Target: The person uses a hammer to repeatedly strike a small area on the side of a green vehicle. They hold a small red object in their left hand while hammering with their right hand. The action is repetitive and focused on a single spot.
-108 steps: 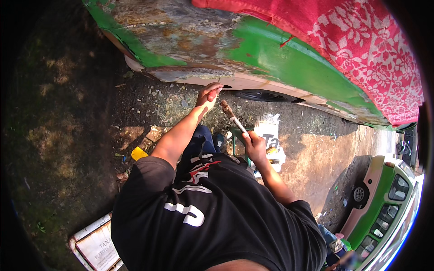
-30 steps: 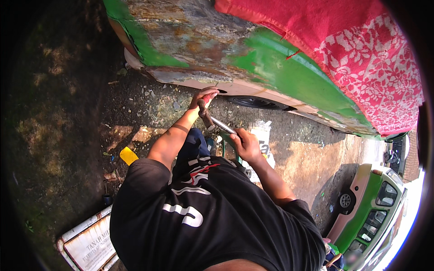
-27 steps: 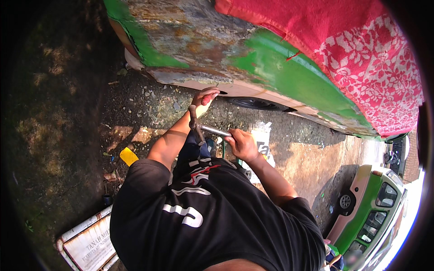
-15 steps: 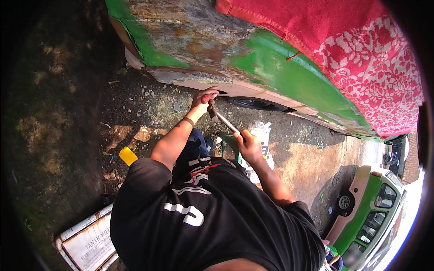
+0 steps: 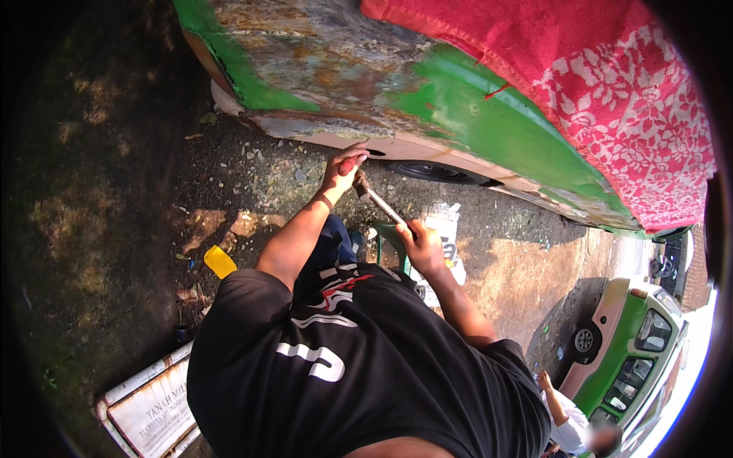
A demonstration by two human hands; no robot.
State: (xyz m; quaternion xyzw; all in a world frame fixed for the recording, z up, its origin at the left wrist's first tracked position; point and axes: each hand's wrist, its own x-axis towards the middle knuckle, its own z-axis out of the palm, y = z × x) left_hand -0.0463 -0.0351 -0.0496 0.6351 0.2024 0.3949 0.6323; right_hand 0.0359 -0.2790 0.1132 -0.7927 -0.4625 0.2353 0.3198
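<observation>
My left hand (image 5: 337, 177) is closed round a red-handled tool (image 5: 348, 166), held up against the lower edge of a van body (image 5: 336, 84). The tool's far end is hidden, so I cannot tell its exact kind. My right hand (image 5: 421, 246) grips the pale metal handle of a hammer (image 5: 385, 208). The dark hammer head (image 5: 361, 184) is close beside the butt of the red handle; whether they touch I cannot tell. Bare, rusty, scraped patches mark the green panel, with a pinkish strip below it.
A red patterned towel (image 5: 611, 107) drapes over the van, above its dark wheel (image 5: 439, 173). A green stool (image 5: 393, 246) and white printed sheet (image 5: 443, 221) lie near my legs. Left are a yellow piece (image 5: 220, 262) and white sign (image 5: 153, 404). Behind right: a person (image 5: 566, 420) and green van (image 5: 615, 343).
The hammer head has shifted slightly to the right near the red handle. Both hands keep their grip. At the lower right, the other person has come further into view with a raised arm.
</observation>
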